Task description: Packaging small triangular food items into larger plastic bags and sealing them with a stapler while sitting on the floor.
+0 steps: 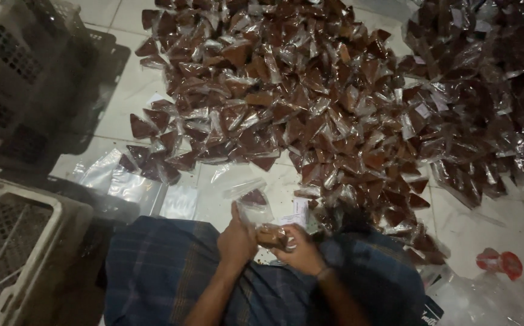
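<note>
Seen from above, seated on a tiled floor (132, 90) in dim light, lap covered by a dark checked cloth (165, 265). Left hand (236, 240) closed around the mouth of a small clear pouch (253, 204) with a dark brown wedge of filling in its corner, held upright just over the knees. Right hand (301, 252) pinched on a brown lump (271, 235), pressed between both hands right below that pouch. Ahead, spread across the floor, a great heap (298, 90) of filled triangular packets, with a second, darker heap (485, 90) at the right, the two touching at their edges. Empty clear bags (123, 181) flat on the tiles at the left, near the knee. White crates (14, 241) stacked at the left edge, one nearly against the lap. Something red in clear wrap (500, 262) on the floor at the right, apart from the heaps.

Likely trouble from here: a thin, limp pouch gripped only at the mouth, prone to folding shut or slipping so that the filling smears the seal or drops on the cloth. Poor light and the closeness of the hands also hiding how much goes in. Crumbs on the tiles near the knees perhaps already a sign of spillage, though too dark to tell.
</note>
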